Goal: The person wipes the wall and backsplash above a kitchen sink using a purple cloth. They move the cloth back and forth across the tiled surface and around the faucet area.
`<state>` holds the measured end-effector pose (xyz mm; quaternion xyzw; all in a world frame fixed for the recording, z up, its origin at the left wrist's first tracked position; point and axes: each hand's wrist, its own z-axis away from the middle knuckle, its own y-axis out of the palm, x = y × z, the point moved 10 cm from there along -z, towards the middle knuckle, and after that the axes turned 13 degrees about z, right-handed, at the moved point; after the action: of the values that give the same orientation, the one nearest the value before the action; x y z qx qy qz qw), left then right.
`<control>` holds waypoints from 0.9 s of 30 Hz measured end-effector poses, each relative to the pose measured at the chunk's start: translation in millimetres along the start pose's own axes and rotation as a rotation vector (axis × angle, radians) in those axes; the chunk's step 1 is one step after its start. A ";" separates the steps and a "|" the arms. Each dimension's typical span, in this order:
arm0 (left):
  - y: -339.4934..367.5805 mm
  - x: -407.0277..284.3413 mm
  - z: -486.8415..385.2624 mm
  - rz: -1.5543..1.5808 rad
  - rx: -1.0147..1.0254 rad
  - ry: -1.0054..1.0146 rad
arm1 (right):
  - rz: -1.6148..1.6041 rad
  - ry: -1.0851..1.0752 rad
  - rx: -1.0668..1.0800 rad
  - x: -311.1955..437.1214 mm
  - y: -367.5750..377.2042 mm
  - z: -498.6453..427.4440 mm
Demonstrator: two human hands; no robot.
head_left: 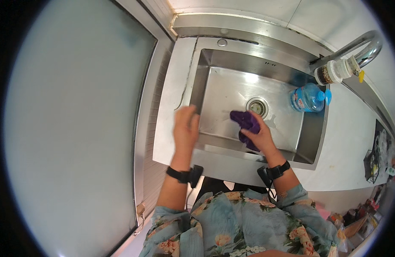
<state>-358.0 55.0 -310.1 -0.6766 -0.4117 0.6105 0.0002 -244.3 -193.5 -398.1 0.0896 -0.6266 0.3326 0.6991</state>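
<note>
My right hand (261,134) grips a crumpled purple cloth (247,123) above the near part of a stainless steel sink (228,93). Part of the cloth hangs down from the fingers toward the sink's front wall. Just beyond my right hand lies the round drain (257,107) with its strainer. My left hand (186,127) is over the sink's left rim, blurred, with nothing visible in it; its fingers look partly curled, and how far they are closed is unclear.
A blue detergent bottle (308,98) stands at the sink's right end. Above it, a chrome faucet (366,45) carries a filter attachment (335,71). White countertop (342,135) extends right toward a dark wire basket (371,167). A frosted glass door (78,122) borders the left side.
</note>
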 end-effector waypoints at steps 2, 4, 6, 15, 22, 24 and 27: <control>-29.1 13.4 -26.0 -0.210 -0.164 0.080 | 0.046 0.085 -0.085 -8.1 -29.6 -14.9; -37.6 36.0 -50.7 -0.298 -0.170 0.072 | 0.098 0.075 -0.218 -4.5 -63.8 -39.3; -32.5 53.6 -65.4 -0.333 -0.160 0.060 | 0.076 -0.043 -0.355 10.2 -96.7 -67.8; 5.5 99.6 -83.9 -0.485 -0.035 0.032 | 0.916 -0.098 -0.832 13.4 -186.4 -167.4; 4.0 104.3 -76.0 -0.372 -0.087 0.079 | 0.851 -0.548 -0.567 60.5 -50.8 -226.6; 4.1 104.3 -77.3 -0.370 -0.077 0.062 | 0.812 -0.584 -0.436 83.6 -2.6 -243.4; 2.7 101.5 -77.9 -0.367 -0.084 0.064 | 0.543 -0.656 -0.099 107.5 69.0 -259.1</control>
<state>-300.7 148.9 -375.4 -0.6086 -0.5531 0.5607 0.0965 -73.2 37.4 -369.1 -0.0112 -0.8318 0.4279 0.3532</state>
